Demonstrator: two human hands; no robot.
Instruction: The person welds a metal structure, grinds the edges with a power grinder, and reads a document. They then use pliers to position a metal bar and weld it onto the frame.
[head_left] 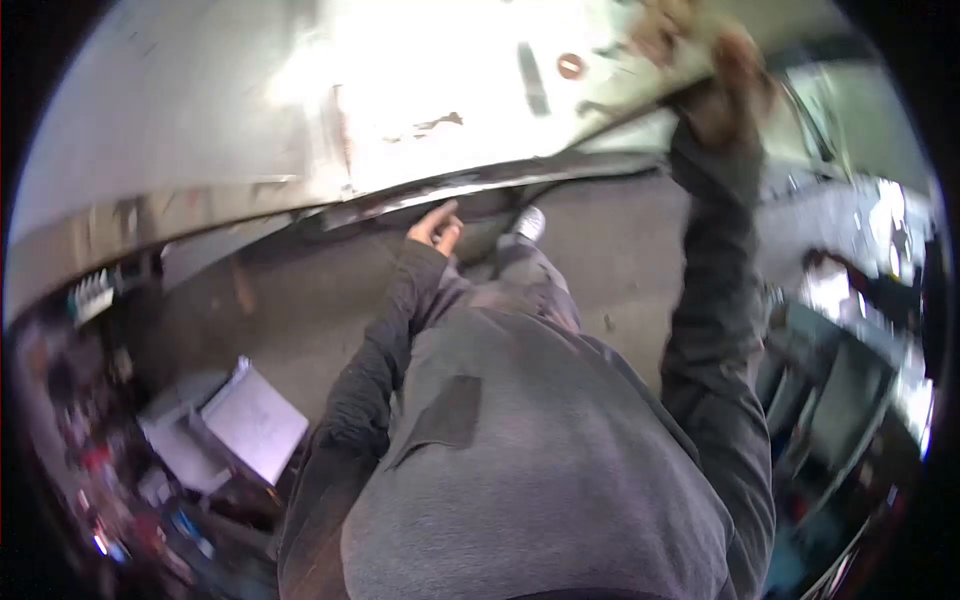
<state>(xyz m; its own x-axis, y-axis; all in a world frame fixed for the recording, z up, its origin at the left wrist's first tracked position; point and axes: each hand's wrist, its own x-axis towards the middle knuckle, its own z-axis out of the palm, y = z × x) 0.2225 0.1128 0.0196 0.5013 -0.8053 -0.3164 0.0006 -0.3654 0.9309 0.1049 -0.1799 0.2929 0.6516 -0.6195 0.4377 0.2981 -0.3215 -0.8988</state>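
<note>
My left hand [437, 228] hangs just below the lower edge of a large pale metal panel [420, 80]. Its fingers are apart and nothing shows between them. At the upper right, my right hand [735, 85] is raised at a dark edge along the panel. Motion smears its fingers, so whether it grips anything cannot be made out. A brownish blurred patch [660, 30] beside it may be a reflection. The bright surface carries dark scuffs and a round reddish-brown spot [570, 66].
My shoe [532, 224] shows on the grey floor [610, 270] under the panel. Pale box-like pieces [255, 420] stand at lower left near blurred clutter. On the right are a grey rack-like structure [840, 390] and another person's dark sleeve [890, 298].
</note>
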